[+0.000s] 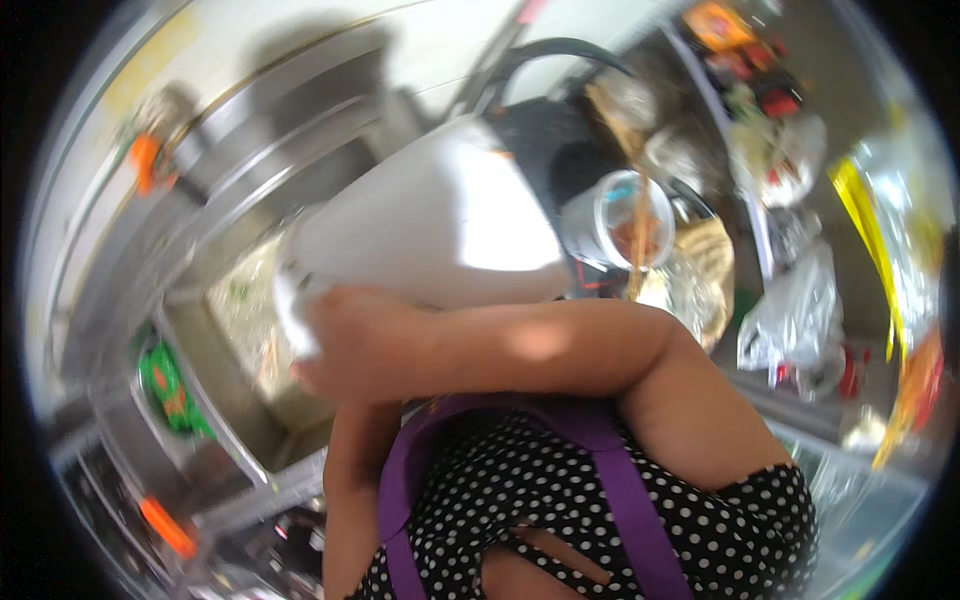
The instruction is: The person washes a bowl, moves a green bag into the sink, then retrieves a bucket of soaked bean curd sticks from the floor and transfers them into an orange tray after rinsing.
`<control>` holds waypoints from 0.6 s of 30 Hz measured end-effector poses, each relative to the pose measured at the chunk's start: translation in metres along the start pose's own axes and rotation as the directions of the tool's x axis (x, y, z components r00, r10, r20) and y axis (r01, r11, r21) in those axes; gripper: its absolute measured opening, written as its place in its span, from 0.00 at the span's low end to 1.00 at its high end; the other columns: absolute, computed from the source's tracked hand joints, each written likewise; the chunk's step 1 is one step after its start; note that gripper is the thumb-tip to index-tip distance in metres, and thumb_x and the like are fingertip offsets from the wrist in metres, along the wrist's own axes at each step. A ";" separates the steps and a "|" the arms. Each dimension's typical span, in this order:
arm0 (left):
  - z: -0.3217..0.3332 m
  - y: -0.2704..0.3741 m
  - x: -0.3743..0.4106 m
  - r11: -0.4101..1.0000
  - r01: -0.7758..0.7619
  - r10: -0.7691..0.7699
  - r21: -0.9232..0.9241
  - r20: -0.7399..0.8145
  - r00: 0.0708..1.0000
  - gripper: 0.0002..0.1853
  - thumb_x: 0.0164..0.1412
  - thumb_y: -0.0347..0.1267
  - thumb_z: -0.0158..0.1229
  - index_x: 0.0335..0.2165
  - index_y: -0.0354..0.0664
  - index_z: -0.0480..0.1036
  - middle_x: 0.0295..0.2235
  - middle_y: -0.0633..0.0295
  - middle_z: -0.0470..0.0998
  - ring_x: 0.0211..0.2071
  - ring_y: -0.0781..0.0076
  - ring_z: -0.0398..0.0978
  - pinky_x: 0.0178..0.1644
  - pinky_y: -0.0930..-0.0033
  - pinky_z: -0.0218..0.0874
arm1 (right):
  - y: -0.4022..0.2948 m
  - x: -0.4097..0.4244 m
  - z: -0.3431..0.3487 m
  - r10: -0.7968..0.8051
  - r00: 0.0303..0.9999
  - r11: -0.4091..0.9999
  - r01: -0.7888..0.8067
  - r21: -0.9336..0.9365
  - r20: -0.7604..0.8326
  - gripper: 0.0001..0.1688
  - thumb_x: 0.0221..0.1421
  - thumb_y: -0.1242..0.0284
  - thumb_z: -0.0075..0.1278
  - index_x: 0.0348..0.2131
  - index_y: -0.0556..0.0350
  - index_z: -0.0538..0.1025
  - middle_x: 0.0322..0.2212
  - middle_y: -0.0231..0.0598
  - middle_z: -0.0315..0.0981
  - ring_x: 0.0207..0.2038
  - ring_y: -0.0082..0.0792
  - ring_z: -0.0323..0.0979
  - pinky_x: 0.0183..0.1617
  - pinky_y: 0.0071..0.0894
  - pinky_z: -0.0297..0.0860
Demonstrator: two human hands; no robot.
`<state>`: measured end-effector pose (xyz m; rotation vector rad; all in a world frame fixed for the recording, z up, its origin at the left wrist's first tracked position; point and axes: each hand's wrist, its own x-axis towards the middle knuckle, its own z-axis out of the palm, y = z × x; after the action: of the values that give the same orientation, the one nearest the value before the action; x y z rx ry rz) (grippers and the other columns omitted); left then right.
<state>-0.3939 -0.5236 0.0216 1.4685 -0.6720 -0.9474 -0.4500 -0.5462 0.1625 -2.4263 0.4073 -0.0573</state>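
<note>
A large white plastic bucket (390, 217) is tipped on its side, its rim end towards the metal sink (225, 382). My right hand (356, 345), blurred, grips the bucket near its rim, and my right forearm crosses in front of me beneath the bucket. My left forearm rises from below, but my left hand is hidden behind the right hand and wrist. Pale, cloudy contents (244, 300) with green and brown bits lie in the sink basin below the rim. Whether anything is flowing from the bucket cannot be made out.
Right of the bucket stands a clear plastic tub (622, 221) with reddish-brown contents, a wooden stick in front of it. A black bin-like container (532, 150) is behind. Plastic bags (795, 307) sit on the right. A green packet (172, 390) and an orange-handled tool (146, 161) are at left.
</note>
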 end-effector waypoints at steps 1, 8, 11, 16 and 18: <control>0.006 0.000 -0.001 1.000 -0.011 0.011 0.001 0.002 1.000 0.34 0.49 0.24 0.56 0.54 0.35 0.51 0.49 0.54 0.65 0.51 0.64 0.65 0.55 0.63 0.58 | 0.007 -0.009 -0.004 -0.186 0.982 0.957 0.176 -0.229 -0.022 0.16 0.51 0.65 0.49 0.25 0.63 0.74 0.32 0.53 0.73 0.34 0.47 0.73 0.35 0.40 0.70; 0.039 0.002 -0.001 0.996 -0.056 0.057 -0.073 0.015 0.998 0.35 0.49 0.23 0.56 0.54 0.34 0.51 0.50 0.53 0.64 0.51 0.64 0.64 0.55 0.63 0.58 | 0.029 -0.054 -0.078 0.541 0.839 0.563 -0.406 0.720 0.051 0.09 0.53 0.74 0.50 0.32 0.64 0.74 0.21 0.34 0.72 0.22 0.23 0.71 0.27 0.20 0.66; 0.056 0.003 -0.001 0.991 -0.058 0.064 -0.122 0.045 0.997 0.35 0.49 0.22 0.55 0.54 0.34 0.51 0.50 0.53 0.64 0.51 0.64 0.64 0.55 0.63 0.57 | 0.038 -0.081 -0.097 0.572 0.820 0.526 -0.357 0.772 -0.011 0.08 0.51 0.73 0.55 0.29 0.61 0.74 0.21 0.32 0.72 0.22 0.18 0.68 0.25 0.17 0.65; 0.084 -0.015 0.006 0.941 -0.062 0.122 -0.334 0.161 0.979 0.33 0.49 0.22 0.54 0.54 0.33 0.52 0.48 0.53 0.64 0.50 0.64 0.65 0.55 0.65 0.58 | 0.055 -0.106 -0.119 0.591 0.780 0.660 -0.321 0.680 -0.205 0.18 0.45 0.69 0.63 0.29 0.63 0.71 0.22 0.30 0.70 0.24 0.16 0.66 0.26 0.16 0.63; 0.086 -0.009 0.005 0.936 -0.072 0.143 -0.345 0.184 0.972 0.33 0.49 0.21 0.54 0.54 0.33 0.52 0.47 0.53 0.66 0.49 0.64 0.66 0.53 0.66 0.59 | 0.065 -0.109 -0.121 0.579 0.764 0.711 -0.301 0.636 -0.285 0.21 0.42 0.68 0.65 0.28 0.63 0.70 0.21 0.30 0.69 0.24 0.17 0.66 0.27 0.16 0.63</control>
<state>-0.4661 -0.5709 0.0148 1.0293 -0.6949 -1.0797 -0.5891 -0.6344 0.2223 -1.6428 1.0521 -0.4889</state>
